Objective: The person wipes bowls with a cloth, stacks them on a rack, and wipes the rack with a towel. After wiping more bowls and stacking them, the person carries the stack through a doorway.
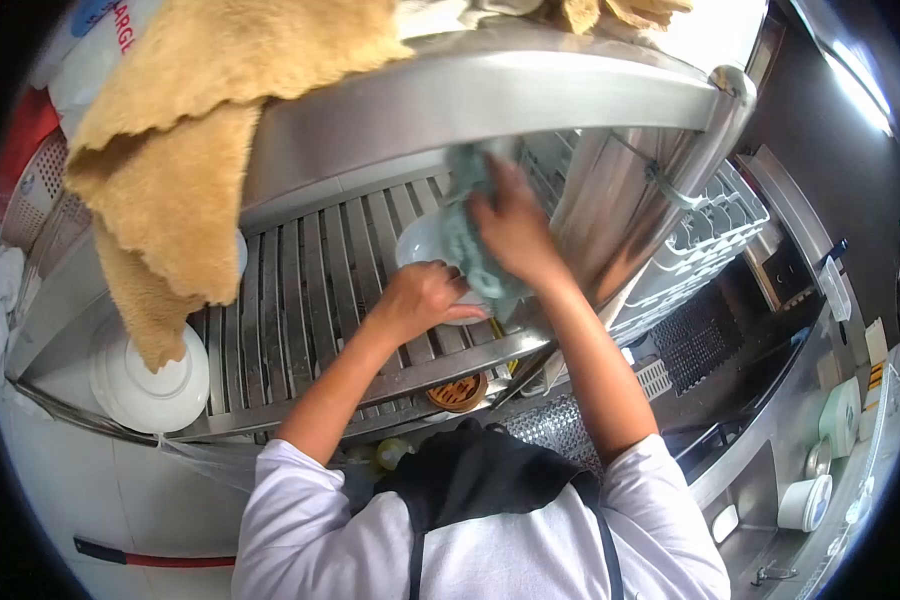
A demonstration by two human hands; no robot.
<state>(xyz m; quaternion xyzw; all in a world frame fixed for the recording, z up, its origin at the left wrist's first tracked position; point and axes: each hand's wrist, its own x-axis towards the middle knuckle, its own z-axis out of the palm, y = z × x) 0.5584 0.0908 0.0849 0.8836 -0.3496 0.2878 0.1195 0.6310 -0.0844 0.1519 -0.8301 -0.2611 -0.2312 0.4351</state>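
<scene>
Head view: steadies white bowl (423, 240) with left hand (420, 298) at 7 o'clock, grips cloth (464, 238) in right hand (516, 226) at 2; likely wiping; next calls for steady hold.

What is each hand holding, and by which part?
Left hand: the white dish, by its near edge. Right hand: the grey-green cloth, around its upper part; blur hides exactly where.

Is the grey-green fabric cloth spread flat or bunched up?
Bunched up: the grey-green cloth shows crumpled folds at the right hand, though blurred.
</scene>
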